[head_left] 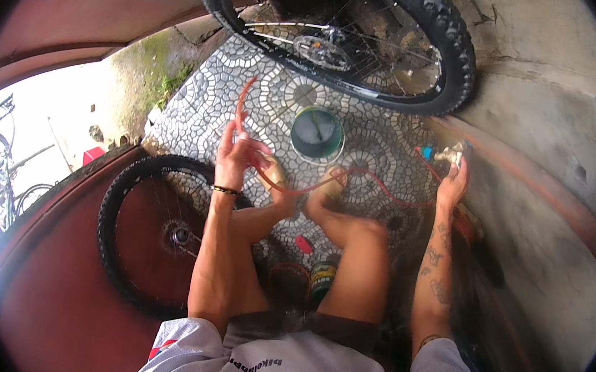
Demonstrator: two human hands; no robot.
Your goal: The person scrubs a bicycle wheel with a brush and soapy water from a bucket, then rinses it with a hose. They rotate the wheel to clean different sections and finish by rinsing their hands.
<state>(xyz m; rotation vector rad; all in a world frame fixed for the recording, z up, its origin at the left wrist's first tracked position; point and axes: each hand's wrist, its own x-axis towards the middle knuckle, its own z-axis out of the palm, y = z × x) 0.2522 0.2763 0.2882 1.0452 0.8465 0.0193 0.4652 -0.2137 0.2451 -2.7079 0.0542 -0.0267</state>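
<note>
My left hand [235, 157], in front of my left knee, is closed around a thin red hose [242, 102]. The hose's free end points up and away from me. From that hand the hose droops across my feet and runs right, toward a wall tap [449, 155] with a blue connector [427, 152]. At the tap, my right hand [454, 183] has its fingers on the valve end. Between the two hands and a little farther off stands a green bucket [342, 149] with cloudy liquid and something dark inside.
A bicycle wheel with a knobbly tyre [459, 76] and brake disc spans the far side. Another wheel [110, 240] leans against the red wall [58, 292] on my left. On the mosaic floor [197, 115] lie a small red oval object [304, 244] and a dark green tin [322, 281].
</note>
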